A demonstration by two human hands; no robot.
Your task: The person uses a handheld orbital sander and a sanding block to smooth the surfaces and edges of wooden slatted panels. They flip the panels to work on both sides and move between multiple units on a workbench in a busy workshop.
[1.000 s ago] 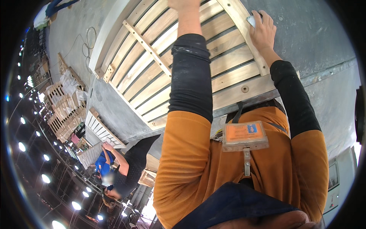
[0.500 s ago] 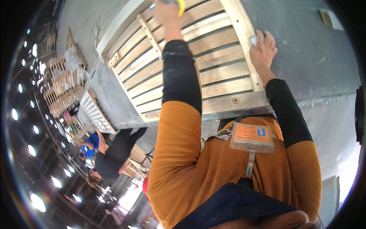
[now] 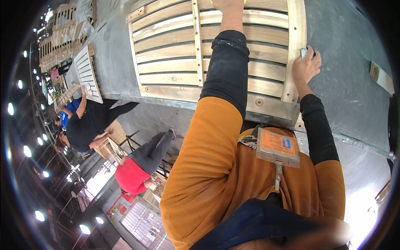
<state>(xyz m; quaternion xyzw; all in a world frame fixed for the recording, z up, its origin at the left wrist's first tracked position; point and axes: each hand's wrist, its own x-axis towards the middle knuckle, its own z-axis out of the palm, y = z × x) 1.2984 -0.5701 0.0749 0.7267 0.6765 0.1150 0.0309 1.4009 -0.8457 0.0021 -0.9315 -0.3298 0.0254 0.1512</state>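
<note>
A pale slatted wooden panel point(image 3: 295, 46) lies in front of me on a grey worktop point(image 3: 346, 62). A narrow crossbar point(image 3: 197, 43) with a row of holes runs over its slats. My left hand point(image 3: 229, 5) reaches over the slats at the upper edge of the picture, its fingers cut off. Bits of a yellow-edged round thing show beside it, and the hand seems closed on that; its kind is unclear. At the outer edge of the panel's right rail, my right hand point(image 3: 307, 68) has bent fingers around a small grey-white piece point(image 3: 303, 53).
A wooden block point(image 3: 381, 78) lies on the worktop at the far right. Another slatted panel point(image 3: 88, 73) stands at the left, near a co-worker in black point(image 3: 89, 129). A person in red point(image 3: 135, 177) bends over farther back. Slatted wooden pieces point(image 3: 62, 39) are stacked at the upper left.
The view has shifted, so the panel sits farther right and higher, and its far rail has left the picture. The left hand is now partly cut off; the right stays by the rail.
</note>
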